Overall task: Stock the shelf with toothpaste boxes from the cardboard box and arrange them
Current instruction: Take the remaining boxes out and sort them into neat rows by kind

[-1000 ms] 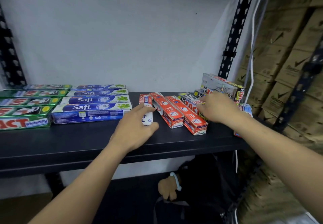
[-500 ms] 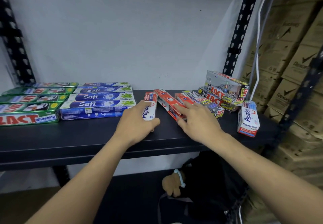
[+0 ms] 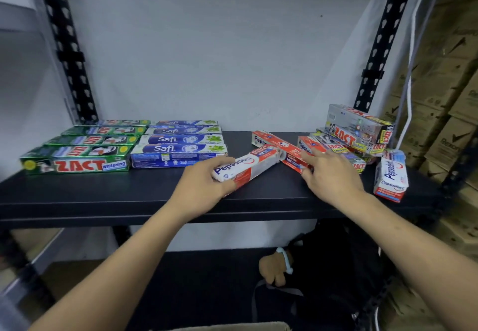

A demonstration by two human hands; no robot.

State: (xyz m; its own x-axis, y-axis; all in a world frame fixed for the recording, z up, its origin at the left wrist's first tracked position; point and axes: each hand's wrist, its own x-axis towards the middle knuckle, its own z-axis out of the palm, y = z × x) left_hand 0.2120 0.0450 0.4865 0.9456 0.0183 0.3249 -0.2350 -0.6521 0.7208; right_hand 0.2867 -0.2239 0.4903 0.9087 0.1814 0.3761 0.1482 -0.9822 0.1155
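Black shelf (image 3: pixel 103 196) runs across mid-frame. Left hand (image 3: pixel 201 188), centre: fingers and thumb curled round the near end of a white Pepsodent box (image 3: pixel 248 166). That box lies flat on the shelf, tilted, far end toward upper right and touching a red Pepsodent box (image 3: pixel 282 148). Right hand (image 3: pixel 333 175), right of centre: fingers straight and spread, tips resting on the near end of the red box, nothing grasped. Second red box (image 3: pixel 306 144) just beside it, partly under the hand.

Left of frame: green Zact boxes (image 3: pixel 77 160) in rows, Safi boxes (image 3: pixel 178 149) touching them on the right. Right of frame: Zact pile (image 3: pixel 357 129), loosely stacked at mixed angles. End box (image 3: pixel 390 175), Pepsodent, sits at the shelf's right front corner. Cardboard box (image 3: pixel 227 326): only its rim shows at bottom edge. Brown cartons (image 3: pixel 445 98) stacked at far right.
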